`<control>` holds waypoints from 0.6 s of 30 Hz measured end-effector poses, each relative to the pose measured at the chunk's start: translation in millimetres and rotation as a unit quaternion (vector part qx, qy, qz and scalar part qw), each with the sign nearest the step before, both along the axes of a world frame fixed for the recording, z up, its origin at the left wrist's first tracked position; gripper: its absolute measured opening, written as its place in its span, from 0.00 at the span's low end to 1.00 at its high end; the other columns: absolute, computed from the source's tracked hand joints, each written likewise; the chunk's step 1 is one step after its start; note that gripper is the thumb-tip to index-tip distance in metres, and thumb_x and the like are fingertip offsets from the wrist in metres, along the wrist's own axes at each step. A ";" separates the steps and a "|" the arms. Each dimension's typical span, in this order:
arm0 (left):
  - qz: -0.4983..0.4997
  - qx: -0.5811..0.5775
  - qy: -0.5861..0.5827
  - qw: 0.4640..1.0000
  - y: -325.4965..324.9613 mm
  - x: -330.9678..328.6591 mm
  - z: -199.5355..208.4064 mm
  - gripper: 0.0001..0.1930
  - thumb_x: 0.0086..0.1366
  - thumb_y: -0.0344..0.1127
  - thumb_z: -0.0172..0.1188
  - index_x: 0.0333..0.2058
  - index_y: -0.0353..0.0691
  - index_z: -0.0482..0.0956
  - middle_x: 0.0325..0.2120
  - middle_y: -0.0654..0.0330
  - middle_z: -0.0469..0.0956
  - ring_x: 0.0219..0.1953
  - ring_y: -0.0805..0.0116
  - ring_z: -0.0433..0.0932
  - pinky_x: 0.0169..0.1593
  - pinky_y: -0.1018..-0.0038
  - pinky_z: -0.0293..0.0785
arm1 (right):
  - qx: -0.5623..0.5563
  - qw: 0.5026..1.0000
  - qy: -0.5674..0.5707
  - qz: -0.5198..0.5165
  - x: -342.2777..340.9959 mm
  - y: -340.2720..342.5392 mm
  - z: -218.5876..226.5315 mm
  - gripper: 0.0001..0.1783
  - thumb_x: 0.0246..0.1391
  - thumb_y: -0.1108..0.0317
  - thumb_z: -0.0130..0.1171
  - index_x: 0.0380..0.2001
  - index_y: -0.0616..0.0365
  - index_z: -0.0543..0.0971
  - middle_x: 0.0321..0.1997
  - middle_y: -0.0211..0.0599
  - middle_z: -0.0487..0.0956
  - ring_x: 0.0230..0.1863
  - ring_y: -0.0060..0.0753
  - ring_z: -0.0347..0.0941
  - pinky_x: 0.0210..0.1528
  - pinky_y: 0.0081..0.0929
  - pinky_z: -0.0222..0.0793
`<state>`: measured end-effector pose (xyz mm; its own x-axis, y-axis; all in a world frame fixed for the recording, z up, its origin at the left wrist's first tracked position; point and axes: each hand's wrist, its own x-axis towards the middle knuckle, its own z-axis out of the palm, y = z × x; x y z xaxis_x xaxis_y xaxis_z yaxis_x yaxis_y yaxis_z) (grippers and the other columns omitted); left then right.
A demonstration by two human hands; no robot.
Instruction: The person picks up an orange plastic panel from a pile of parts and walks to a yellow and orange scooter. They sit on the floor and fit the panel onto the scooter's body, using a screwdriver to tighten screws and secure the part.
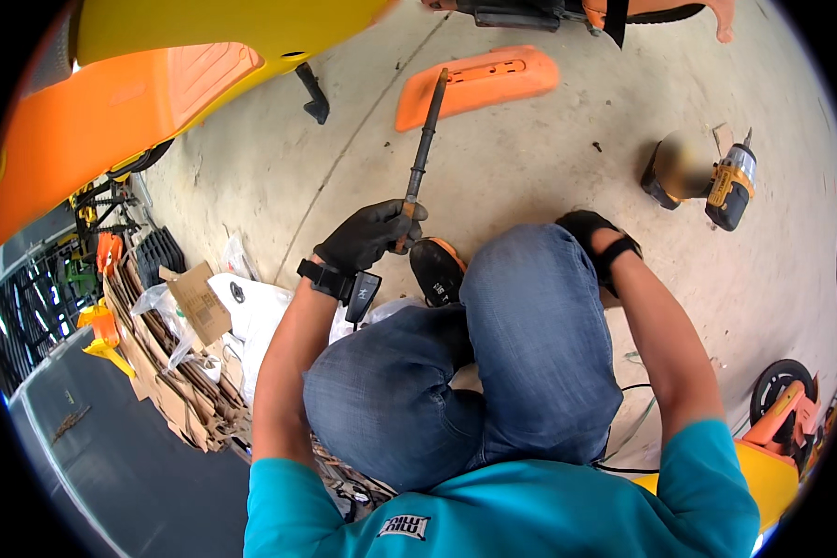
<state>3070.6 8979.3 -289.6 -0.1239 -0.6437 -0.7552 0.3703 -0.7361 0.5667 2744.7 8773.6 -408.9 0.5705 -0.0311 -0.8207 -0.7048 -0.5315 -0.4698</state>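
My left hand (361, 240), in a black glove, is closed round the lower end of a long dark metal rod (427, 141). The rod points up and away, with collars along it, a brownish far tip and a yellowish-brown end at my fingers. Beyond the tip lies an orange plastic panel (493, 82) with slots, flat on the concrete. My right hand (588, 232), gloved too, is beside my right knee, its fingers mostly hidden behind the knee. Just right of the rod's lower end is my black shoe (438, 270).
A yellow and black cordless driver (731, 186) stands at the right beside a blurred round object (684, 167). A large orange and yellow vehicle body (158, 93) overhangs the upper left, its black kickstand (314, 95) pointing down. Flattened cardboard (172, 386) and white bags (256, 321) are piled at left.
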 end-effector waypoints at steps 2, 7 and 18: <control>-0.007 -0.012 0.009 1.000 -8.6 -6.6 -4.1 0.25 0.67 0.46 0.62 0.55 0.34 0.72 0.35 0.63 0.74 0.35 0.73 0.70 0.41 0.75 0.69 | 0.101 0.993 0.016 -0.058 -12.2 -12.4 25.7 0.28 0.52 0.54 0.63 0.55 0.54 0.78 0.59 0.46 0.77 0.61 0.47 0.73 0.62 0.38 0.67; -0.031 -0.023 0.023 0.999 -36.1 -28.0 -16.7 0.25 0.69 0.47 0.60 0.56 0.34 0.71 0.36 0.63 0.76 0.35 0.73 0.73 0.41 0.75 0.71 | 0.317 0.848 -0.243 -0.347 39.6 -26.2 62.1 0.29 0.66 0.49 0.54 0.61 0.57 0.72 0.57 0.32 0.76 0.54 0.25 0.72 0.57 0.25 0.69; -0.436 -0.208 -0.398 0.780 -96.2 -70.0 -45.2 0.11 0.65 0.37 0.56 0.34 0.36 0.83 0.30 0.55 0.81 0.31 0.66 0.81 0.37 0.69 0.77 | 0.292 0.845 -0.203 -0.400 67.9 -16.2 -3.7 0.04 0.53 0.67 0.61 0.30 0.54 0.79 0.23 0.28 0.78 0.24 0.23 0.74 0.27 0.28 0.70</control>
<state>3000.6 8883.1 -334.7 -0.2495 -0.7864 -0.5650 -0.7600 -0.2025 0.6175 2812.5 8757.4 -412.6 0.7966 -0.1976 -0.5713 -0.4467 0.4443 -0.7766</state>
